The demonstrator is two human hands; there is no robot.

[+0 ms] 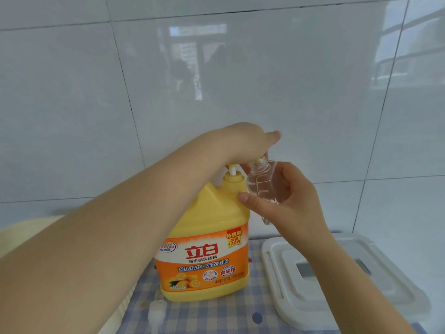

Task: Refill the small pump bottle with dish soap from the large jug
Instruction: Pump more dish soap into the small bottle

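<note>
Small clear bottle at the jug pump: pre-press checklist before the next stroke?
1. Spout in neck: yellow spout tip sits at the mouth of the small clear plastic bottle. Ok.
2. Bottle grip: right hand wraps the body, bottle tilted. Ok.
3. Left hand on the pump head of the large yellow plastic jug. Ok.
4. Jug upright on the checked cloth. Ok.
5. Fill level: cannot tell.
6. Small white pump cap lies on the cloth near the jug. Ok.
</note>
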